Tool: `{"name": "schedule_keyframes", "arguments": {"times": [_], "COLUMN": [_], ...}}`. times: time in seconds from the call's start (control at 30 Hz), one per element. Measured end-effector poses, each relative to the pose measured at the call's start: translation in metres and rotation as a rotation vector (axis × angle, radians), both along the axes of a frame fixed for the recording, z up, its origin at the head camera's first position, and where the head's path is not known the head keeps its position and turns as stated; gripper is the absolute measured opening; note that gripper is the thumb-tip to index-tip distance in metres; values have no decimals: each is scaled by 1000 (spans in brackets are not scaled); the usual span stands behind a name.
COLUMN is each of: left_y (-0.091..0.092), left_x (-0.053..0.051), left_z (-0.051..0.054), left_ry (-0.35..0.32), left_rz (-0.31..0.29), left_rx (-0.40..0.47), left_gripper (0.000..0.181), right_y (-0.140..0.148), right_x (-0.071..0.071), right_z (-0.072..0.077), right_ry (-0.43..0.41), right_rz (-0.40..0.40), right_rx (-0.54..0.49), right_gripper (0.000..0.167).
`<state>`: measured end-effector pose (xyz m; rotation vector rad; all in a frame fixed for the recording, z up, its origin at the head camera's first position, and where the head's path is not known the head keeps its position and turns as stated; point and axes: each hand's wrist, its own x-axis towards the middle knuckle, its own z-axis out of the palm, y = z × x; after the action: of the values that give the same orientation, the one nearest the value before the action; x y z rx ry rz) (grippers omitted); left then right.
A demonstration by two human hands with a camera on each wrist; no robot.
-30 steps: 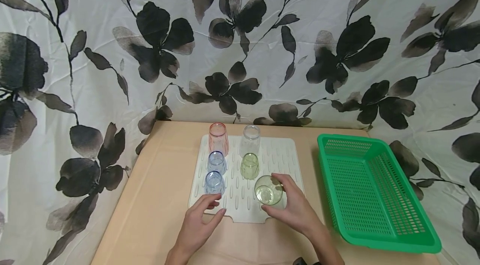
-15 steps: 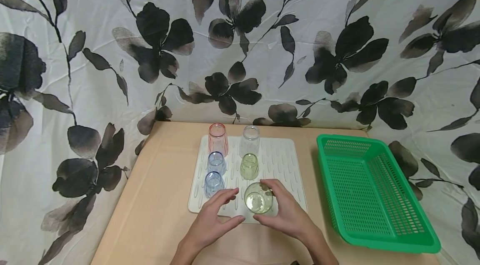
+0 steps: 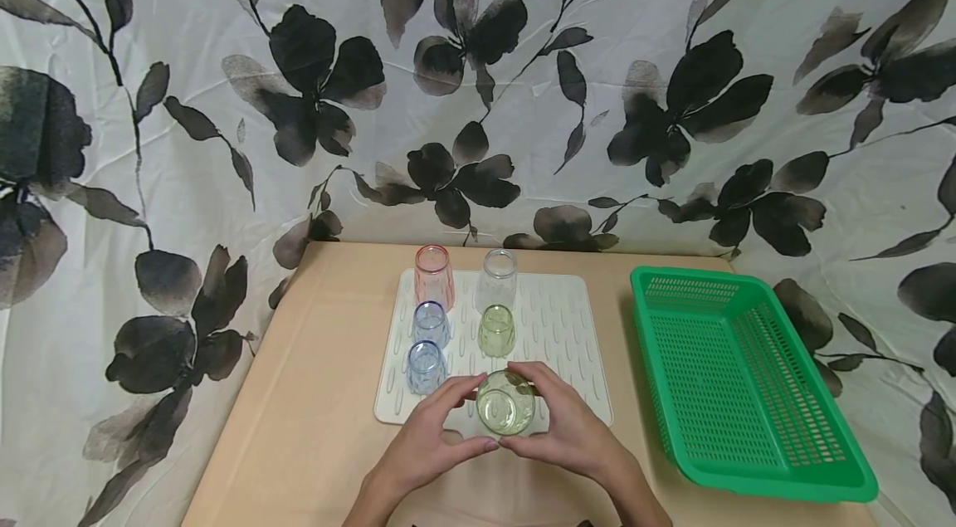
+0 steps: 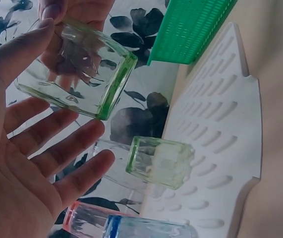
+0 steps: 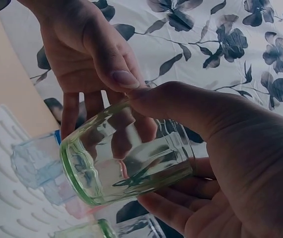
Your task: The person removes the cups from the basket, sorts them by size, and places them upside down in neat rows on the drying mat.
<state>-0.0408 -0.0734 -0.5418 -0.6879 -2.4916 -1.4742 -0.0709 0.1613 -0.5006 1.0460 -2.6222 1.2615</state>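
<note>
A pale green glass (image 3: 505, 402) is held above the front edge of a white draining mat (image 3: 569, 319). My right hand (image 3: 571, 431) grips it from the right, thumb near the rim and fingers beneath. My left hand (image 3: 436, 436) is at its left side, the thumb meeting the right thumb at the rim. The left fingers (image 4: 62, 141) look fairly straight and spread beside the glass; their exact contact is unclear through it. The thicker green end of the glass (image 5: 84, 173) points away from the thumbs.
On the mat stand a red glass (image 3: 435, 282), a clear glass (image 3: 498, 282), a blue glass (image 3: 431, 324), another blue glass (image 3: 426, 368) and a smaller-looking green glass (image 3: 496, 332). A green plastic basket (image 3: 784, 484) stands at the right. Floral cloth (image 3: 553, 137) hangs behind the table.
The right hand has carried the green glass left and toward the body. My left hand has moved right, from beside the front blue glass to the held green glass.
</note>
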Motion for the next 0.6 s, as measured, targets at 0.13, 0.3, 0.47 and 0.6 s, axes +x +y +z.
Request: {"name": "schedule_keyframes", "arguments": {"times": [0.13, 0.3, 0.47, 0.6], "left_y": [1, 0, -1, -1], "left_x": [-1, -3, -5, -6], "left_z": [2, 6, 10, 11], "left_ry": [12, 7, 29, 54], "left_rz": [6, -9, -57, -88], "left_rx": [-11, -47, -85, -91], "left_gripper": [74, 77, 85, 88], "right_y": [1, 2, 3, 3], "right_x": [0, 0, 1, 2], "right_z": [1, 1, 3, 5], "right_ry": [-45, -98, -94, -68], "right_rz": [21, 51, 106, 138], "right_rx": [-17, -38, -55, -49], "right_gripper": [84, 80, 77, 78]}}
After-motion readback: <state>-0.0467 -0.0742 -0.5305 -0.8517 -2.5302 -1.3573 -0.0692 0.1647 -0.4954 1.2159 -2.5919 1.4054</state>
